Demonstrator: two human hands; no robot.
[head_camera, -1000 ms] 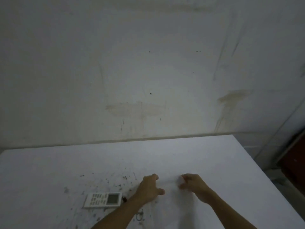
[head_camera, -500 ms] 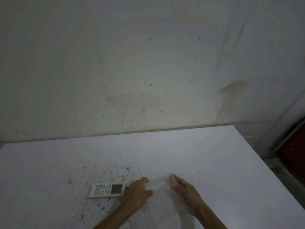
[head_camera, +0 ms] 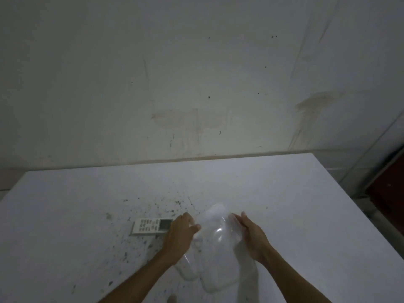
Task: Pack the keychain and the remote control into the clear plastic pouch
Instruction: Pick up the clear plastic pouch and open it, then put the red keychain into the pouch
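The person is holding the clear plastic pouch (head_camera: 215, 241) between both hands, just above the white bench (head_camera: 284, 193), and this looks like the step of getting it open: the far end is lifting off the surface and bulging a little, which suggests the two sides are being pulled apart so that things can go in. The left hand (head_camera: 180, 234) is gripping the pouch's left edge, its grip closing on the plastic with the thumb lying over the top and the fingers curling beneath; how firmly it is pinching cannot be told through the glare. The right hand (head_camera: 252, 234) is taking the opposite edge with the fingers fairly straight and close together, pressing along the side of the plastic rather than wrapping around it, so its grip is reading as a flat hold on the pouch. The remote control (head_camera: 152, 226) is lying flat on the bench just beside the left hand, buttons and screen facing up, still outside the pouch and within easy reach, which is probably why the pouch is being worked right there. The keychain is not showing clearly anywhere; it may be hiding under an arm or the plastic. Dark specks are scattering over the bench around the remote control.
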